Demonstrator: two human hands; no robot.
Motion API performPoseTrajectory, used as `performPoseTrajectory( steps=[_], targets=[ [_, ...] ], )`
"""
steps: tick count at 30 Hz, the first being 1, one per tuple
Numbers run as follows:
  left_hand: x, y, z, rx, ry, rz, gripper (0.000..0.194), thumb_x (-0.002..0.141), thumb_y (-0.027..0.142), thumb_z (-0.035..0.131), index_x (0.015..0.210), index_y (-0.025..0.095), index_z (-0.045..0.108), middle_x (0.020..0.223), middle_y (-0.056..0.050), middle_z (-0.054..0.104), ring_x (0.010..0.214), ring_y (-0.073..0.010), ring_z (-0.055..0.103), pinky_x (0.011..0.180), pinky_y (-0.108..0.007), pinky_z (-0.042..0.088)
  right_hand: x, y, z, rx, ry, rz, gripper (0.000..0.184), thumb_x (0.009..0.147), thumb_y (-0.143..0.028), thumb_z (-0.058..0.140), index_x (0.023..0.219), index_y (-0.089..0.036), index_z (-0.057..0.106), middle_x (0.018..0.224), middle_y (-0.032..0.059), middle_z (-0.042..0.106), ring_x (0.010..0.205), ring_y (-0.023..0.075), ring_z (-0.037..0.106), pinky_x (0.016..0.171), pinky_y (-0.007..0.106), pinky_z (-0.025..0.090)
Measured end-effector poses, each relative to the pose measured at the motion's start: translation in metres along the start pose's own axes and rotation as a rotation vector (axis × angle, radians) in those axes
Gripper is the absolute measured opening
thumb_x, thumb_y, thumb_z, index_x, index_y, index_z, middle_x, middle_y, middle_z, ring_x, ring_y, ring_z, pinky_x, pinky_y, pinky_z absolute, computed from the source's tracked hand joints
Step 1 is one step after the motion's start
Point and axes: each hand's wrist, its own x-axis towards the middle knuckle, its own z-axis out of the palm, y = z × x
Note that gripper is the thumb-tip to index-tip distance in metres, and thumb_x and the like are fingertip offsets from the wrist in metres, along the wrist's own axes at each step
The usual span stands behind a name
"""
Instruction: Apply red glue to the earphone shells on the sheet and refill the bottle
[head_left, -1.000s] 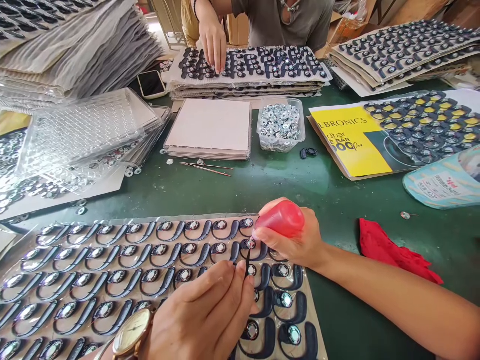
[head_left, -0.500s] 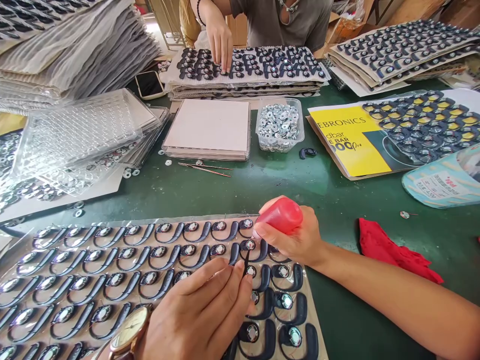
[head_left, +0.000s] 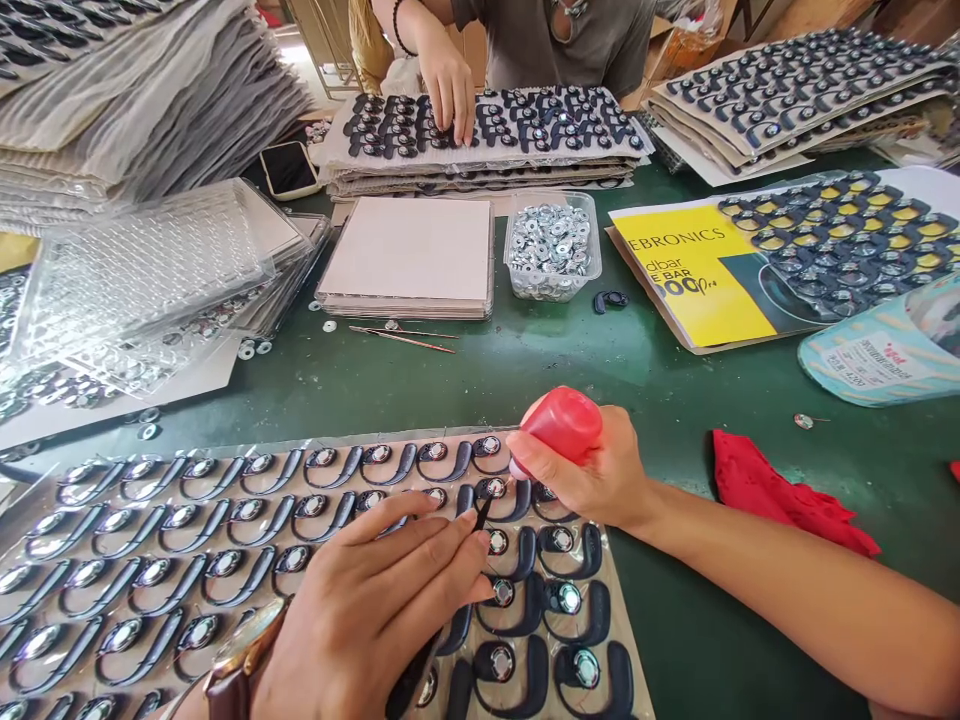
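My left hand [head_left: 390,590], with a watch [head_left: 251,635] on its wrist, is closed on dark tweezers [head_left: 482,515]. The tweezers' tip is at a small round silver speaker [head_left: 491,488] in a black ear-hook shell [head_left: 517,505]. Wrapped around a red squeeze bottle [head_left: 564,425], my right hand [head_left: 611,470] tilts it nozzle-down just above that same shell; the nozzle tip is partly hidden by my fingers. Rows of similar ear-hook shells with round speakers lie on a plastic-covered sheet [head_left: 626,640] beneath both hands.
Ahead are a tub [head_left: 551,290] of silver discs, stacked flat trays [head_left: 409,250], loose tweezers [head_left: 405,340] and a phone [head_left: 289,170]. A red cloth [head_left: 784,500] and a blue cup [head_left: 870,360] lie right. Across the table, another person's hand [head_left: 448,90] touches a shell sheet.
My left hand has shifted slightly left and down, and the tweezers' tip has drawn back a little from the speaker. My right hand keeps the bottle near the same shell. The view has shifted slightly.
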Motion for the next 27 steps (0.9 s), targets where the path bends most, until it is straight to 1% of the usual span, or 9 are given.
performPoseTrajectory(
  steps=[4, 7, 11, 15, 18, 20, 22, 24, 27],
  targets=[
    [0.003, -0.002, -0.004, -0.014, -0.001, -0.004, 0.034, 0.089, 0.004, 0.045, 0.116, 0.011, 0.065, 0.109, -0.009, 0.075, 0.104, -0.0163, 0.069, 0.109, -0.035, 0.041, -0.002, -0.001, 0.001, 0.043, 0.005, 0.025, 0.031, 0.085, -0.043, 0.068, 0.066, -0.019, 0.065, 0.058, 0.0016, 0.062, 0.052, 0.0129, 0.056, 0.051, 0.026, 0.046],
    [0.005, -0.003, -0.007, -0.025, -0.013, -0.012, 0.035, 0.087, 0.004, 0.048, 0.117, 0.012, 0.063, 0.109, -0.008, 0.075, 0.103, -0.0167, 0.07, 0.107, -0.036, 0.043, -0.002, -0.002, 0.001, 0.039, -0.003, 0.026, 0.031, 0.085, -0.042, 0.068, 0.065, -0.019, 0.065, 0.057, 0.0011, 0.062, 0.052, 0.0127, 0.056, 0.052, 0.026, 0.047],
    [0.009, -0.006, -0.01, -0.068, -0.007, -0.056, 0.032, 0.086, 0.002, 0.053, 0.113, 0.015, 0.063, 0.106, -0.005, 0.076, 0.096, -0.0145, 0.071, 0.104, -0.037, 0.046, -0.003, -0.001, 0.002, 0.059, -0.018, 0.003, 0.029, 0.086, -0.04, 0.069, 0.067, -0.018, 0.066, 0.059, 0.0009, 0.064, 0.052, 0.0124, 0.058, 0.052, 0.025, 0.047],
    [0.013, -0.01, -0.01, -0.107, 0.04, -0.136, 0.024, 0.087, 0.003, 0.059, 0.106, 0.017, 0.065, 0.1, -0.002, 0.077, 0.085, -0.0119, 0.072, 0.103, -0.035, 0.046, -0.004, 0.003, 0.006, 0.089, -0.029, -0.099, 0.027, 0.086, -0.038, 0.071, 0.068, -0.018, 0.067, 0.067, 0.0015, 0.068, 0.056, 0.0121, 0.06, 0.054, 0.023, 0.048],
    [0.013, -0.013, -0.009, -0.134, 0.041, -0.208, 0.019, 0.088, 0.005, 0.059, 0.1, 0.018, 0.066, 0.098, 0.0, 0.077, 0.082, -0.0108, 0.072, 0.104, -0.034, 0.046, -0.006, 0.003, 0.007, 0.093, -0.024, -0.182, 0.026, 0.084, -0.035, 0.074, 0.066, -0.019, 0.065, 0.072, 0.0013, 0.069, 0.059, 0.0115, 0.06, 0.057, 0.023, 0.049],
    [0.012, -0.014, -0.009, -0.14, 0.047, -0.224, 0.017, 0.089, 0.006, 0.059, 0.098, 0.018, 0.067, 0.097, 0.001, 0.077, 0.081, -0.0106, 0.072, 0.103, -0.034, 0.046, -0.004, 0.0, 0.004, 0.131, -0.001, -0.168, 0.026, 0.082, -0.034, 0.076, 0.065, -0.019, 0.063, 0.07, 0.0005, 0.068, 0.058, 0.0111, 0.06, 0.056, 0.022, 0.049],
    [0.01, -0.014, -0.01, -0.118, 0.07, -0.19, 0.018, 0.089, 0.006, 0.059, 0.1, 0.018, 0.067, 0.097, 0.0, 0.077, 0.082, -0.0115, 0.072, 0.104, -0.034, 0.046, 0.001, -0.006, 0.0, 0.183, 0.042, -0.105, 0.028, 0.082, -0.035, 0.076, 0.064, -0.019, 0.061, 0.064, -0.0009, 0.065, 0.055, 0.0108, 0.059, 0.053, 0.022, 0.048],
    [0.007, -0.014, -0.011, -0.063, 0.073, -0.124, 0.022, 0.089, 0.007, 0.059, 0.108, 0.016, 0.066, 0.099, -0.002, 0.077, 0.085, -0.0132, 0.073, 0.105, -0.037, 0.046, 0.009, -0.01, -0.005, 0.198, 0.058, -0.045, 0.029, 0.083, -0.038, 0.074, 0.064, -0.02, 0.061, 0.059, -0.0018, 0.063, 0.052, 0.0111, 0.058, 0.052, 0.023, 0.048],
    [0.003, -0.015, -0.012, 0.036, 0.047, -0.029, 0.028, 0.093, 0.01, 0.052, 0.118, 0.015, 0.064, 0.106, -0.004, 0.076, 0.096, -0.0158, 0.072, 0.112, -0.04, 0.04, 0.023, -0.008, -0.006, 0.128, 0.039, -0.047, 0.03, 0.083, -0.04, 0.074, 0.065, -0.02, 0.061, 0.059, -0.0013, 0.064, 0.055, 0.0128, 0.059, 0.056, 0.026, 0.049]
  ],
)
